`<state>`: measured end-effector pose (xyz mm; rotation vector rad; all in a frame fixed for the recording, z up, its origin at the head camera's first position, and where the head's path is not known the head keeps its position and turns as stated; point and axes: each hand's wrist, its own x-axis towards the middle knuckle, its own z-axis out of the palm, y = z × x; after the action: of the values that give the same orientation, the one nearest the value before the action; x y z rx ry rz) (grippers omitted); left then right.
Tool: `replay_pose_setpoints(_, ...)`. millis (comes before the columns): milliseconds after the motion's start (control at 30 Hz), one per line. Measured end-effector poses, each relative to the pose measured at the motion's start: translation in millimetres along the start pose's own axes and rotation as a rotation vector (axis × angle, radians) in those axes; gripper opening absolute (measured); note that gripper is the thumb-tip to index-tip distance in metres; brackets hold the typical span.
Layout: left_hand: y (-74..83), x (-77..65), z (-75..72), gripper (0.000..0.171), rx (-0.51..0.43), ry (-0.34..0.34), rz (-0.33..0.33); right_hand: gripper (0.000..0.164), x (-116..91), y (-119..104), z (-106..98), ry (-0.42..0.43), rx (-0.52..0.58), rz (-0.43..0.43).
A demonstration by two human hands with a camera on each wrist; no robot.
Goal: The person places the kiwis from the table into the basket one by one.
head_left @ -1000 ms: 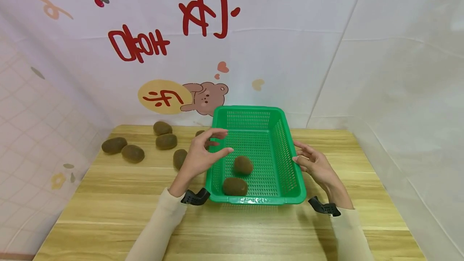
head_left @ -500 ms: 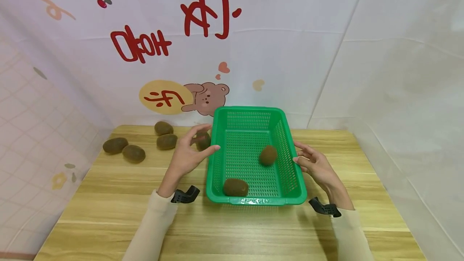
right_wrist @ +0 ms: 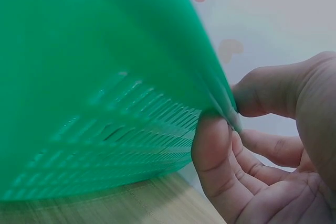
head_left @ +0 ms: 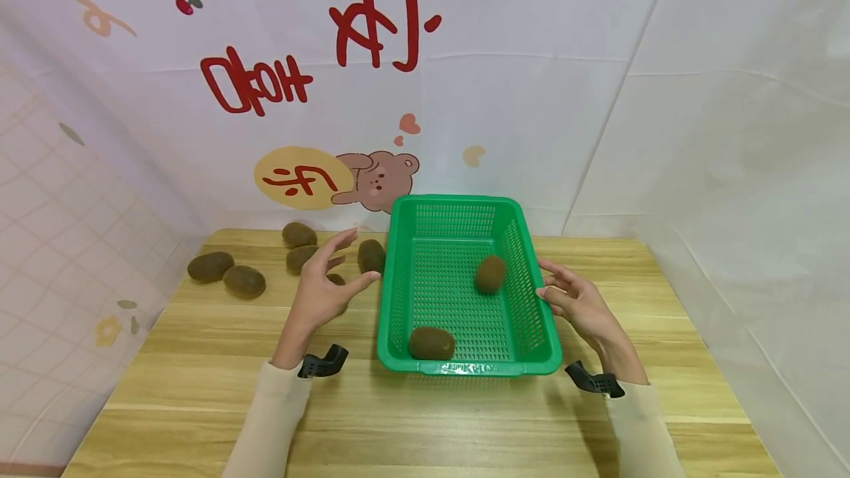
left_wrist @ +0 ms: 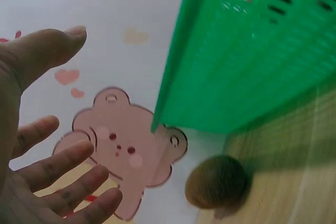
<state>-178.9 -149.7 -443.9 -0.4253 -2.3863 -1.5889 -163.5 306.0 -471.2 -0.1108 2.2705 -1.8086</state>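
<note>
My right hand [head_left: 581, 305] pinches the right rim of a green plastic basket [head_left: 468, 369] between thumb and index finger; the right wrist view shows the thumb [right_wrist: 268, 90] on the rim's outer edge. Two brown kiwis lie in the basket: one kiwi [head_left: 491, 275] by the right wall, another kiwi [head_left: 432, 344] in the near left corner. Left of the basket, my left hand [head_left: 319, 290] hovers with fingers spread and nothing in them. A kiwi [head_left: 371, 257] sits between that hand and the basket. A further kiwi [head_left: 336, 279] is partly hidden behind the hand.
On the wooden table [head_left: 465, 426], more kiwis lie at the back left: a pair with one kiwi [head_left: 244, 282] nearer, and a second pair with one kiwi [head_left: 299, 234] close to the wall. A printed cloth [head_left: 518, 94] hangs behind and beside the table.
My left hand has moved left, from over the basket to beside it. The kiwi once beneath it has rolled right across the basket floor. My right hand stays on the rim.
</note>
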Motion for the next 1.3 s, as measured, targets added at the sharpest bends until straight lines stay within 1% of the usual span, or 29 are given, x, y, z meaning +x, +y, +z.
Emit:
replay_pose_setpoints(267, -17.9, -7.0, -11.7, 0.08, 0.054, 0.008, -0.05, 0.067, 0.4, 0.2, 0.1, 0.0, 0.007, 0.003)
replay_pose_setpoints(400, -26.4, -10.9, -15.1, 0.083, 0.082, 0.003, -0.075, 0.067, 0.9, 0.6, -0.1, -0.002, 0.018, 0.002)
replay_pose_setpoints(567, -38.9, -15.9, -17.7, 0.086, 0.117, -0.005, -0.124, 0.067, 0.9, 0.4, 0.0, -0.002, 0.021, 0.001)
replay_pose_setpoints(833, -58.1, -21.7, -20.8, 0.09, 0.137, -0.046, -0.203, 0.067, 1.4, 0.8, 0.0, 0.002, 0.015, 0.009)
replay_pose_setpoints(933, -63.8, -24.0, -21.4, 0.089, 0.154, -0.062, -0.222, 0.067, 1.6, 0.9, -0.5, 0.002, 0.01, 0.011)
replay_pose_setpoints(1100, -72.4, -27.7, -22.1, 0.084, 0.19, -0.087, -0.227, 0.068, 1.6, 1.0, -0.5, -0.003, 0.018, 0.003)
replay_pose_setpoints(1300, -80.1, -31.0, -21.9, 0.077, 0.19, -0.111, -0.213, 0.068, 0.6, 0.5, -0.4, -0.009, 0.03, -0.002)
